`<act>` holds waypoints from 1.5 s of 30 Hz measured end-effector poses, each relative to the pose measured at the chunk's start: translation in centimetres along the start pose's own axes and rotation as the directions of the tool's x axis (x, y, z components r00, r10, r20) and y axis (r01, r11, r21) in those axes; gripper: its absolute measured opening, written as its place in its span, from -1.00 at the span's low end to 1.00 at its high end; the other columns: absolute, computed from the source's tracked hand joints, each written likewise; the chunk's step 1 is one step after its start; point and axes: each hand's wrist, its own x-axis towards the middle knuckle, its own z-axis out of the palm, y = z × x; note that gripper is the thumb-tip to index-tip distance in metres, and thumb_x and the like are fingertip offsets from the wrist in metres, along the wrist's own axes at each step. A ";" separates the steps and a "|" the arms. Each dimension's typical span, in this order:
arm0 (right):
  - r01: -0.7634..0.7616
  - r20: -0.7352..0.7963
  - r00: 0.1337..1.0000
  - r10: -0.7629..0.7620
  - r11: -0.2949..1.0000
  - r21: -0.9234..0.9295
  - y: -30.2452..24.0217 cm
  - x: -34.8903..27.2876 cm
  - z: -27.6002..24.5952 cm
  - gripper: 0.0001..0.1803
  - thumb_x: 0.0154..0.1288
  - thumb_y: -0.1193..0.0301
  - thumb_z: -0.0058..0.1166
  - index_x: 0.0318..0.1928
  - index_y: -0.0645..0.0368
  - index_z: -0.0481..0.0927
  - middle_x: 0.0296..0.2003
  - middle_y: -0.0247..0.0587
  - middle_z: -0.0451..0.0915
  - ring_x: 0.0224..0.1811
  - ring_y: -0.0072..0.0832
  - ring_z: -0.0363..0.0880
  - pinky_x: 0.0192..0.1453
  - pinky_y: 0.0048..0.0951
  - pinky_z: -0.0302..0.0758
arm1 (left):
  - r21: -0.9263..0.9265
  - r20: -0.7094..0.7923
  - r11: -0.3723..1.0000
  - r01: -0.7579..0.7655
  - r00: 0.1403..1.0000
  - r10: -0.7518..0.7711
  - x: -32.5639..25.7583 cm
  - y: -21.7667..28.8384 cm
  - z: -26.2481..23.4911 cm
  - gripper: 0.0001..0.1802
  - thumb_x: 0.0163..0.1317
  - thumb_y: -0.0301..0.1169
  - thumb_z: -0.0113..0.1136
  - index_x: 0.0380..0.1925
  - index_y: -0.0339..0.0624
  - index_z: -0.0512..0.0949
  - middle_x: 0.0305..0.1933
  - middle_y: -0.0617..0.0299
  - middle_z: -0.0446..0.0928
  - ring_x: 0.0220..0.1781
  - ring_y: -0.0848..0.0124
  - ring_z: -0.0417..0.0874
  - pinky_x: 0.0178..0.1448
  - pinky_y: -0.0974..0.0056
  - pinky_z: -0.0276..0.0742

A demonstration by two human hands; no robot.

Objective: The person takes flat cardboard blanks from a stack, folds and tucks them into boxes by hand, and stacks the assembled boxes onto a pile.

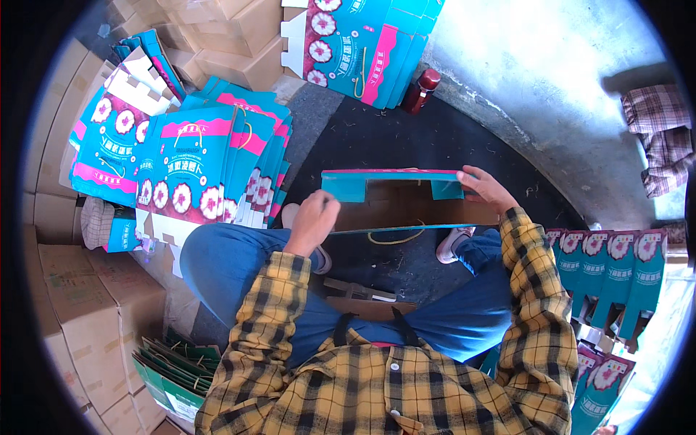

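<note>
Between my knees stands a teal and pink cardboard carton [399, 174], its top open and brown inside. Teal flaps fold down within its far side, and a yellow cord handle [396, 239] hangs at the near side. At the carton's left end is my left hand [314, 221], fingers curled in at the corner; what its fingertips pinch is partly hidden. My right hand [487, 190] grips the right end, with fingers over the far corner and the thumb hidden.
Flattened teal cartons [190, 167] lie piled at left, and another stack [355, 47] sits at the far side. A dark red flask [420, 90] stands beside it. Brown boxes [90, 304] line the left. Folded cartons [612, 272] stand at right. Green folded pieces [174, 370] lie lower left.
</note>
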 end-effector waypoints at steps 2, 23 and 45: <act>0.080 0.107 0.993 -0.049 0.947 -0.311 0.0 -0.5 -0.8 0.05 0.26 -0.17 0.38 0.52 0.23 0.28 0.36 0.16 0.43 0.37 -0.11 0.48 0.41 -0.17 0.43 | 0.041 -0.111 0.999 -0.011 0.994 0.015 -0.5 0.2 0.4 -0.51 0.42 -0.13 0.03 0.02 -0.39 0.58 0.03 -0.26 0.63 0.16 -0.13 0.59 0.25 -0.04 0.46; 0.150 0.152 0.922 -0.357 -0.032 -0.988 0.9 0.1 3.1 -0.21 0.11 -0.13 0.44 0.09 0.28 0.57 -0.09 -0.02 0.67 0.04 -0.05 0.72 0.04 -0.18 0.70 | 0.209 0.105 0.978 -0.002 0.994 -0.020 0.7 -2.7 2.4 -0.28 0.23 -0.26 0.40 0.29 -0.38 0.34 0.17 -0.33 0.56 0.28 -0.15 0.59 0.32 0.01 0.49; 0.389 0.391 0.914 -0.110 0.517 -0.763 -1.1 -2.1 0.4 0.03 0.07 -0.25 0.41 0.33 0.32 0.52 0.15 0.17 0.66 0.23 0.09 0.63 0.33 -0.09 0.53 | 0.190 0.105 0.981 0.042 0.993 -0.062 3.4 -8.1 3.5 -0.40 0.29 -0.17 0.35 0.09 -0.47 0.43 -0.01 -0.37 0.64 0.10 -0.22 0.68 0.18 -0.10 0.56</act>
